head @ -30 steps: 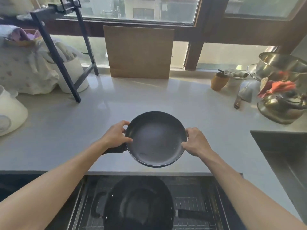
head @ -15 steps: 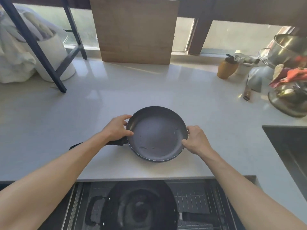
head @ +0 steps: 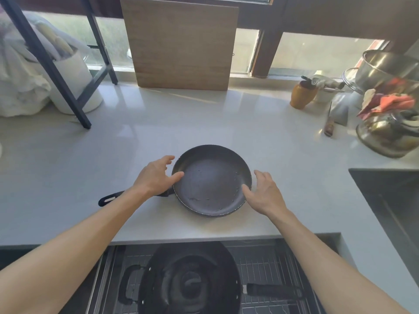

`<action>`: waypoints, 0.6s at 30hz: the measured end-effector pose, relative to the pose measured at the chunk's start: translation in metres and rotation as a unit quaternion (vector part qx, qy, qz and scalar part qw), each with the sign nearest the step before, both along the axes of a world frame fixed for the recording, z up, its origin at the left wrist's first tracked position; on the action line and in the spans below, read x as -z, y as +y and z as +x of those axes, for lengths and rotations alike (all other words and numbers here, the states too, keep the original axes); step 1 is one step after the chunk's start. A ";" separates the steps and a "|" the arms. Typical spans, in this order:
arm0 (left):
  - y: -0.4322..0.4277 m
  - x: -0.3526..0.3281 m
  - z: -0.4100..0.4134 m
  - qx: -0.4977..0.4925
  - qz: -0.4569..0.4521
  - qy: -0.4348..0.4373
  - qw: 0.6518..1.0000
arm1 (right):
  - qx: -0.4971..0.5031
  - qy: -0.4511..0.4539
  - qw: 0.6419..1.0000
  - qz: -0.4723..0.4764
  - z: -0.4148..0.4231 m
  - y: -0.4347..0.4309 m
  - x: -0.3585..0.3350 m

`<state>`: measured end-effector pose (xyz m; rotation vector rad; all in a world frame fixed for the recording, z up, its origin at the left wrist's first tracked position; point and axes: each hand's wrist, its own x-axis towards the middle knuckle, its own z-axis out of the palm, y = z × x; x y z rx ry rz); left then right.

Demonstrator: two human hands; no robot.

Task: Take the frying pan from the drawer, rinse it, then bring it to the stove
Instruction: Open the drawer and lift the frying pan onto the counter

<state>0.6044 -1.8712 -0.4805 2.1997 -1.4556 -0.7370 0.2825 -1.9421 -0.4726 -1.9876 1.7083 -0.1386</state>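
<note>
Both hands flank the frying pan (head: 212, 180), which sits on the counter (head: 68, 173) above the open drawer (head: 272, 268): left hand (head: 156, 176) and right hand (head: 264, 193) spread wide, gripping nothing. Fetching looks done; rinsing next calls for grasping the handle and carrying it right to the sink (head: 390, 200). Dark, shallow, faintly scuffed inside.

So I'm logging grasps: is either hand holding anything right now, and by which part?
Nothing is held. The frying pan sits on the countertop; left hand and right hand are open beside its rim.
</note>
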 end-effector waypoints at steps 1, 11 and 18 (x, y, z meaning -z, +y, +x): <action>0.008 -0.006 -0.004 0.008 -0.005 -0.018 1.000 | -0.002 -0.001 1.000 0.000 -0.001 0.007 -0.006; 0.136 -0.074 -0.058 0.019 -0.032 -0.093 0.995 | -0.031 0.047 0.997 -0.044 -0.053 0.112 -0.085; 0.292 -0.118 -0.137 -0.013 -0.052 -0.109 0.993 | -0.050 0.035 0.995 -0.077 -0.123 0.245 -0.121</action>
